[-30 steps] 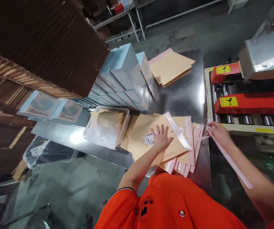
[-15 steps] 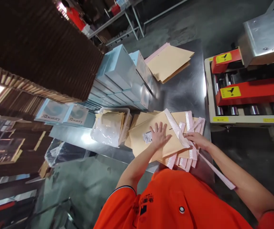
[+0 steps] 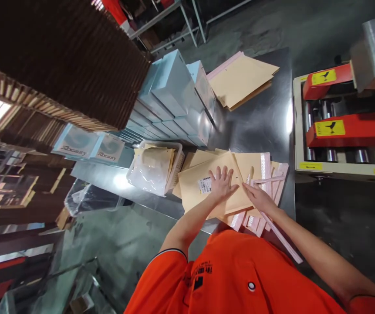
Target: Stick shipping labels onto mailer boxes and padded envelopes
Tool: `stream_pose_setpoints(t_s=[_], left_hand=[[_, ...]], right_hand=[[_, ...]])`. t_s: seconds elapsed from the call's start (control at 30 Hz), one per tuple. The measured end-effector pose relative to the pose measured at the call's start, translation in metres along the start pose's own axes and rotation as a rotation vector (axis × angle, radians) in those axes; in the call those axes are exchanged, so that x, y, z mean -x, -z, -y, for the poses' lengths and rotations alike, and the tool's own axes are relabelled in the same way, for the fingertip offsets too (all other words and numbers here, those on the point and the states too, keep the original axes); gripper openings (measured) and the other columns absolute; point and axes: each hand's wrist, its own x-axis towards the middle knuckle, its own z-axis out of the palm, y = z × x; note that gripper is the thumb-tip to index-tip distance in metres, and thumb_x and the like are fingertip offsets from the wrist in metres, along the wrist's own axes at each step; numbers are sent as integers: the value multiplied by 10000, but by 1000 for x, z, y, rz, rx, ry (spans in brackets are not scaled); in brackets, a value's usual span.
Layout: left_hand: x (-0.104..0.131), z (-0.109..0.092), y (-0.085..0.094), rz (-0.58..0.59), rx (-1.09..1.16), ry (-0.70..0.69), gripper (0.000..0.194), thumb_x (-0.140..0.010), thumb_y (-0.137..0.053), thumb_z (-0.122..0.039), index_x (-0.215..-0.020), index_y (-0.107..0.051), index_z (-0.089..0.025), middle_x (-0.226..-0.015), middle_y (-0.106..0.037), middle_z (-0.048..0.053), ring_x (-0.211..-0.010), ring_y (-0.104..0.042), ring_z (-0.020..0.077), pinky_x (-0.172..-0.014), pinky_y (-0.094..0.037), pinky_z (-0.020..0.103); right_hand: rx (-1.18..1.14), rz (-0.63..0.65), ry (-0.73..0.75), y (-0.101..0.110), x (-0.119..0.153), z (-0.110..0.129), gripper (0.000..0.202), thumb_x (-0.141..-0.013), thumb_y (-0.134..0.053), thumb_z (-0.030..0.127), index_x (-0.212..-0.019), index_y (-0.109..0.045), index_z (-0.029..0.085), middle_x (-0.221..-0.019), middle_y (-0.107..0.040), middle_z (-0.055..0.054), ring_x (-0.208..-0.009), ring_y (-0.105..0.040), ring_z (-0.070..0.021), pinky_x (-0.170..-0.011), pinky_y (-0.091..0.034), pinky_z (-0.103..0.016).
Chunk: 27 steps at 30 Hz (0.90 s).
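Note:
A kraft padded envelope with a white printed label lies on top of a loose pile on the metal table. My left hand rests flat on it, fingers spread, just right of the label. At the envelope's right edge, my right hand has its fingers closed on the flap, which is folded over. A long, thin pinkish strip trails from beneath my right hand past the table edge; its upper end is hidden. More envelopes with pink bubble-lined flaps stick out underneath.
A white plastic basket holding envelopes stands left of the pile. Behind it are stacked light-blue boxes and tall cardboard stacks. More envelopes lie at the table's far end. A roller conveyor with red guards runs along the right.
The top envelope's bubble-lined flap has folded over leftward, hiding its lining. My right hand moved slightly left with it. My left hand stays flat on the envelope; the camera view shifted a little.

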Motion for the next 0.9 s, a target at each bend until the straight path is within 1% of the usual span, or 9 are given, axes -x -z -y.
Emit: stream_pose_setpoints(t_s=[0.13,0.2,0.3,0.43,0.57,0.63,0.7,0.8,0.9], left_hand=[[1,0,0,-9,1,-13,755,-943,-360,-623,-1568,-260,-213,-1659,-209,97,-1520,-95,417,-1145,-41,763],[1,0,0,-25,-4,-7,684,-977,-337,-517,-1568,-255,-183,-1656,-211,114,-1525,-102,397,-1152,-53,753],[-2,-2,1,-53,4,28,610,-1005,-282,-386,-1578,-222,-183,-1662,-172,131,-1527,-130,370,-1148,-90,753],[-9,-5,5,-62,21,-145,570,-1007,-303,-499,-1551,-287,-331,-1663,-200,39,-1526,-99,399,-1087,-38,821],[-12,-5,6,-37,47,-179,594,-996,-315,-554,-1543,-308,-323,-1649,-251,36,-1524,-115,386,-1095,13,809],[-12,-5,6,-11,63,-165,615,-991,-322,-563,-1551,-295,-311,-1650,-246,50,-1525,-113,383,-1105,16,801],[-12,-5,5,11,79,-151,630,-992,-314,-555,-1558,-281,-279,-1645,-258,69,-1524,-121,376,-1116,1,791],[-9,-6,8,-3,95,-95,603,-1011,-274,-496,-1557,-284,-240,-1627,-303,85,-1520,-147,352,-1145,-58,751],[-18,0,18,-2,113,-64,533,-1017,-288,-457,-1499,-398,-259,-1585,-394,79,-1471,-276,325,-1157,-210,658]], right_hand=[[331,25,104,-2,13,17,519,-991,-300,163,-1491,-441,175,-1128,-618,-168,-1021,-636,-264,-855,-488,-336],[470,33,141,-6,13,23,542,-948,-298,73,-1467,-444,127,-1092,-614,-176,-977,-623,-265,-832,-486,-343],[589,10,153,-16,9,29,546,-921,-300,36,-1447,-439,92,-1100,-608,-186,-953,-606,-270,-812,-494,-355],[628,-19,161,-31,22,21,554,-917,-305,50,-1456,-425,102,-1104,-610,-191,-933,-603,-284,-759,-510,-370],[470,71,188,-31,65,-5,608,-862,-332,21,-1440,-473,143,-1164,-639,-171,-962,-631,-264,-774,-523,-350],[294,84,137,-21,77,-14,553,-860,-343,35,-1358,-559,146,-1133,-669,-148,-989,-644,-240,-828,-514,-326],[123,48,-2,-7,74,-15,451,-919,-322,98,-1249,-626,152,-1076,-694,-126,-1000,-651,-216,-862,-492,-299],[48,95,-247,7,45,1,397,-1011,-297,287,-1101,-663,164,-989,-712,-117,-935,-668,-222,-795,-465,-297],[87,245,-309,7,21,22,403,-1006,-377,450,-1023,-653,156,-953,-719,-140,-902,-679,-257,-719,-422,-298]])
